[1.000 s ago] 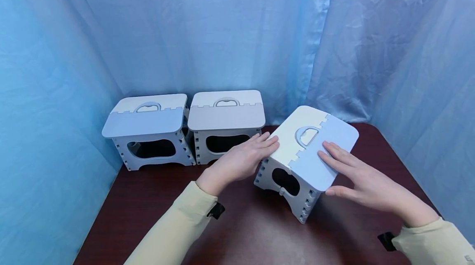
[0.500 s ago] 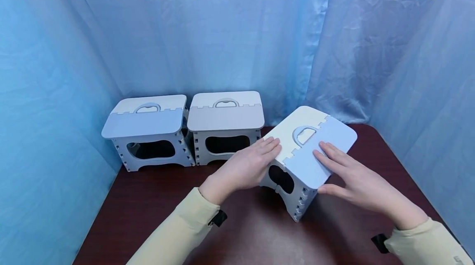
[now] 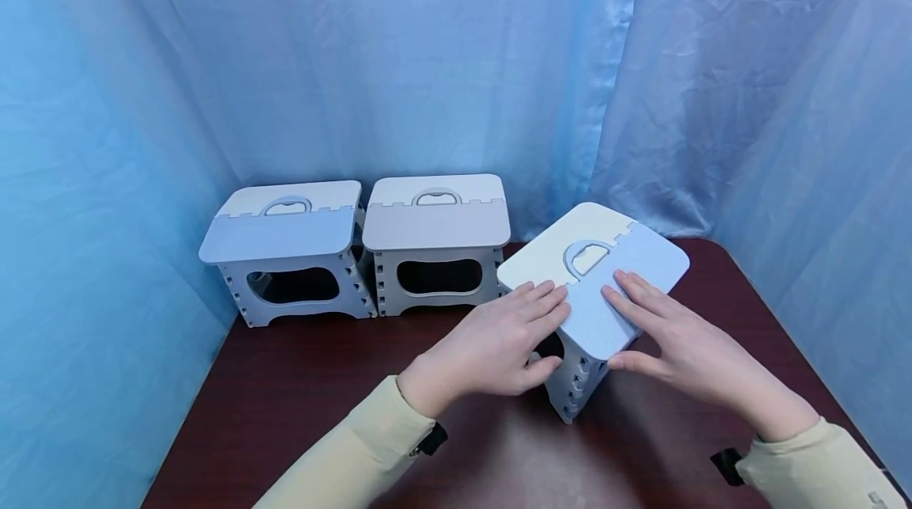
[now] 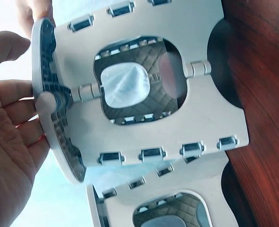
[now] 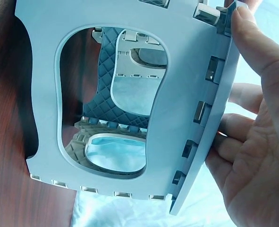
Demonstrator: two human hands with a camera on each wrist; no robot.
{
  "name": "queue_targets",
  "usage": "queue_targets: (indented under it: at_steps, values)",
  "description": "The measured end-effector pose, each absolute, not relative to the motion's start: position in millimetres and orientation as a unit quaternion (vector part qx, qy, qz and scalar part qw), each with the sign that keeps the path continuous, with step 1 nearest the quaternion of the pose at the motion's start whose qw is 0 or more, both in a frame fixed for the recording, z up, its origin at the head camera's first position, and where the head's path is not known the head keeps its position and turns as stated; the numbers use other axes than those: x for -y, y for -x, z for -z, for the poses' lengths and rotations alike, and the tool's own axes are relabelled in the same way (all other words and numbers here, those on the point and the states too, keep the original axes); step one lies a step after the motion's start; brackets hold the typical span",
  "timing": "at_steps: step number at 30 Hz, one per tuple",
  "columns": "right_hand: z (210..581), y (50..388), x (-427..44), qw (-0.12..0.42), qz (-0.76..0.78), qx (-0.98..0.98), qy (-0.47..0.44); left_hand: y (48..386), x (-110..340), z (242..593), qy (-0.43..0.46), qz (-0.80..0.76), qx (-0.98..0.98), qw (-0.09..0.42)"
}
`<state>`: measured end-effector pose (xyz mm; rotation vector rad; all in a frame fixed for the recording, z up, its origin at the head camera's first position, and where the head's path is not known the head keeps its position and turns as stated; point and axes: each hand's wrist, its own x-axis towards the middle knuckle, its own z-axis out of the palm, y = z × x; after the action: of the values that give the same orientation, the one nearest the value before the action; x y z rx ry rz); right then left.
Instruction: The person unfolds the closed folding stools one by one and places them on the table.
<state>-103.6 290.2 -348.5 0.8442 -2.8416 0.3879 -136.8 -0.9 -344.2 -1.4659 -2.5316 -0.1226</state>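
Note:
A folding step stool (image 3: 549, 252) stands unfolded on its legs at the right, angled to the others. Its top is half cream, half light blue, with a carry handle (image 3: 587, 257) in the middle. My left hand (image 3: 492, 343) lies with straight fingers on the top's near left part, its thumb by the near edge. My right hand (image 3: 687, 343) rests extended fingers on the blue half, thumb at the near right corner. In the left wrist view, the stool's end panel (image 4: 153, 142) has an oval opening. The right wrist view shows its long blue side panel (image 5: 45, 94).
Two more unfolded stools stand side by side at the back left: a white-and-blue one (image 3: 281, 236) and a white-and-grey one (image 3: 435, 226). All are on a dark red-brown wooden table (image 3: 299, 390). Blue curtains (image 3: 399, 58) hang behind and at both sides.
The stool's near end has shifted slightly left. My left hand has slid rightward across its top, and its thumb now shows at the near edge. My right hand has moved a little left.

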Motion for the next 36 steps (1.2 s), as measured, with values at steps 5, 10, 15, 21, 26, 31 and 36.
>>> queue_targets:
  at_steps: [5,10,15,21,26,31,36]
  values:
    - [347.3,103.0,-289.4,0.091,-0.121,0.949,-0.276,129.7,-5.3,346.7,0.494,0.040,0.860,0.124]
    - [343.9,102.0,-288.0,0.121,-0.104,0.949,-0.271,126.2,-9.9,350.2,0.488,0.052,0.861,0.135]
    - [341.8,102.7,-287.4,0.157,-0.076,0.944,-0.279,123.8,-13.4,352.1,0.489,0.053,0.858,0.150]
    - [340.4,103.8,-288.0,0.203,-0.053,0.934,-0.290,121.2,-19.2,353.2,0.487,0.057,0.857,0.160]
    - [339.3,100.2,-287.2,0.214,-0.041,0.936,-0.278,121.2,-25.6,355.1,0.489,0.055,0.851,0.183]
    - [337.2,95.8,-285.4,0.218,-0.028,0.936,-0.275,122.6,-27.5,355.5,0.486,0.064,0.853,0.179]
    - [336.3,92.8,-283.5,0.218,-0.017,0.938,-0.269,122.1,-31.3,354.2,0.471,0.067,0.860,0.187]
